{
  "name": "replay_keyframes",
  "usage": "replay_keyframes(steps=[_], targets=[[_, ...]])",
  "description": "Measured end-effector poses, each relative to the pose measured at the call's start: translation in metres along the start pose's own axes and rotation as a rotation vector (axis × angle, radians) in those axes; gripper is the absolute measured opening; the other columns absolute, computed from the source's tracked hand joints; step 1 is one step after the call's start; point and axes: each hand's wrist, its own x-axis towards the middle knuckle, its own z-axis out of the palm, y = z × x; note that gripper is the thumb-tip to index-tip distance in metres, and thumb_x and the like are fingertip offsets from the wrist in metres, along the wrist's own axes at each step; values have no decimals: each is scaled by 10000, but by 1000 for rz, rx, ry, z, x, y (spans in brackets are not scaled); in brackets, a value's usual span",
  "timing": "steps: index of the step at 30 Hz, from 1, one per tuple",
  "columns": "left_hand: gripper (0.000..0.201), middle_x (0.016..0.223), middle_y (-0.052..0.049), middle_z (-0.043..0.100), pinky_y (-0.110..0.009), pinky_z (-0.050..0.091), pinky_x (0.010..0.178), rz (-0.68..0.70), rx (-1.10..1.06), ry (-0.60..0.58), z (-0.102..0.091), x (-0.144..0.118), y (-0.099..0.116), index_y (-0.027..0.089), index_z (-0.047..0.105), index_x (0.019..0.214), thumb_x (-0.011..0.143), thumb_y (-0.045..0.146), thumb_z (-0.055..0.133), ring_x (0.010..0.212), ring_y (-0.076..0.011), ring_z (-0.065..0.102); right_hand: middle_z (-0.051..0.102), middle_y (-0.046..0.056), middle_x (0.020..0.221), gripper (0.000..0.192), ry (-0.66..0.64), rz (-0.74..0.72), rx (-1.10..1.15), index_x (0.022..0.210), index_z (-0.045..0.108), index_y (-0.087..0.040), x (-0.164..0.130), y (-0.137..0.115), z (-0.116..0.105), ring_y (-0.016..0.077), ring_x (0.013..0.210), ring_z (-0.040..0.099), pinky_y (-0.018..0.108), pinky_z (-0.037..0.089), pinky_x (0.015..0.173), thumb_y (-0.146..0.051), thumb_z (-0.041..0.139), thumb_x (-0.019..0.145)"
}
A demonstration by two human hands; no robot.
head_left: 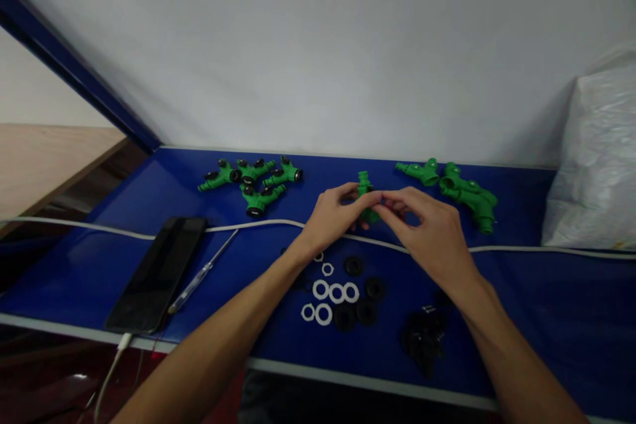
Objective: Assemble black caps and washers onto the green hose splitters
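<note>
Both hands meet over the blue bench: left hand and right hand pinch one green fitting between their fingers, held just off the surface, its top showing above the thumbs. White rings and black washers lie just below the fingers, finished fittings well left, bare fittings just right. Judgement: steady the body with the left fingers and seat the small part square with the right, not forcing it crooked.
</note>
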Motion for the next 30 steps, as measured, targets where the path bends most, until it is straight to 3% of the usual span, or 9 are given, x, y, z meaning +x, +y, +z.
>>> replay_keyframes(steps=[3,6,10,13,17,19,21,23,30], targets=[[406,856,-58,732,-217,443,499,-8,-56,37,-2,3,1,130,693,991,885,518,638,577,-109,637,757,47,839,201,-86,36,-16,938,760,-206,5,4,-15,184,696,688,314,538,646,-347,617,953],[373,978,-98,755,-220,438,485,-25,-107,54,-2,4,3,120,680,988,897,477,623,560,-95,629,768,50,847,281,-203,7,-66,957,770,-219,-10,1,-40,200,692,706,336,552,635,-436,591,966],[364,1042,-121,758,-218,441,479,-24,-131,57,-2,5,1,118,674,968,897,470,618,568,-90,636,782,49,1033,298,-233,-35,-105,1081,759,-296,-76,-11,-78,228,847,762,355,620,786,-522,625,940],[357,1043,-116,760,-219,448,484,-16,-133,51,-2,6,-1,123,671,955,895,471,617,567,-87,636,754,27,1156,357,-341,-42,-188,1260,707,-395,-135,-16,-97,247,972,756,371,640,852,-492,656,920],[351,1043,-120,759,-223,452,487,-1,-129,39,0,5,-2,122,673,959,898,462,614,567,-90,640,741,24,1195,309,-357,-183,-284,1135,760,-432,-173,-23,-91,244,1098,721,333,635,810,-277,532,995],[360,1043,-118,759,-222,451,489,5,-117,36,0,5,-2,123,674,961,898,471,611,570,-90,640,745,49,1105,287,-260,-112,-282,1105,760,-371,-169,-29,-76,216,963,743,315,629,779,-289,498,1022],[368,1043,-112,760,-218,454,496,8,-110,37,1,5,-2,125,674,961,898,482,609,573,-86,638,716,52,971,224,-144,63,-256,1158,707,-294,-157,-36,-61,196,789,726,325,625,753,-372,569,999],[367,1033,-109,760,-220,457,500,1,-110,45,0,6,-2,124,673,953,898,481,611,572,-87,637,691,40,936,237,-105,148,-215,1176,660,-262,-147,-41,-53,188,751,705,336,616,778,-388,603,983],[344,1004,-113,754,-229,454,506,25,-127,64,-4,7,-1,113,683,941,914,446,600,579,-95,641,713,41,979,304,-162,136,-305,1120,677,-252,-161,-34,-73,192,789,726,347,606,806,-501,559,991]])
